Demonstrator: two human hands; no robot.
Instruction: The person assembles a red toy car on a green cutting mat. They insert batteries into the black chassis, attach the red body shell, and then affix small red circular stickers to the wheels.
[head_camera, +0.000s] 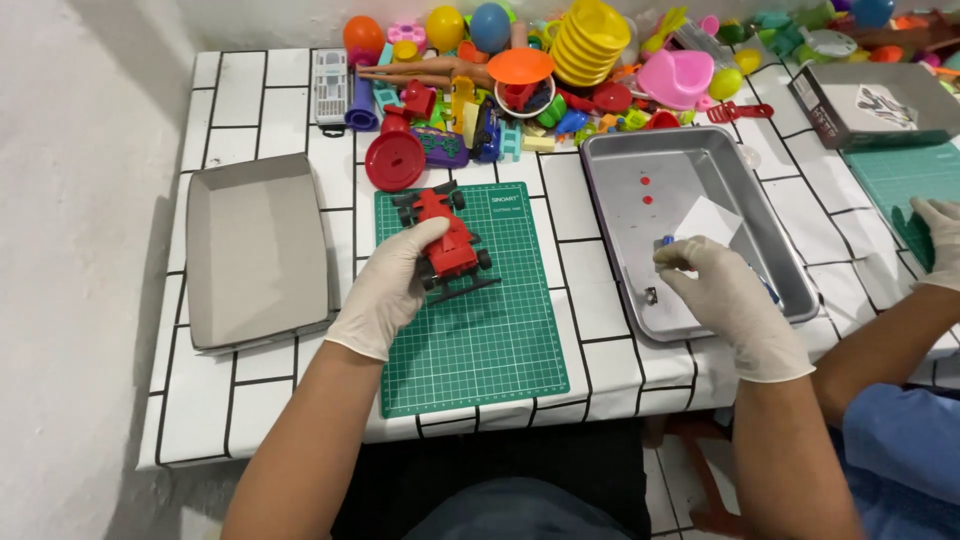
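Left hand (395, 275) in a white glove, curled over the car (450, 245), holding it down. Right hand (715, 285), gloved too, fingers pinched narrow on the tip of a thin blue tool (667, 240); most of the tool hidden under the hand, so hard to tell what kind.

Red car with black wheels, sitting on the green mat (480, 340), near the top of it, nose pointing away. Mat flat on the tabletop (250, 90), right in the middle.

Right hand inside the metal tray (620, 170), just beside the mat. In the tray: a white paper (708, 218) touching the fingertips, a tiny metal bit (651, 296) near the thumb, two little red dots (645, 182) farther back.

Grey box lid (255, 250) to the left of the mat. Big toy pile (560, 60) at the back. Another person's gloved hand (938, 235) at the far right edge.

Step in hand, as a guess: holding the car still while picking up the tool. Next move calls for a firm pinch on the tool, a lift over the tray wall, and a steady left hand so the car does not roll.
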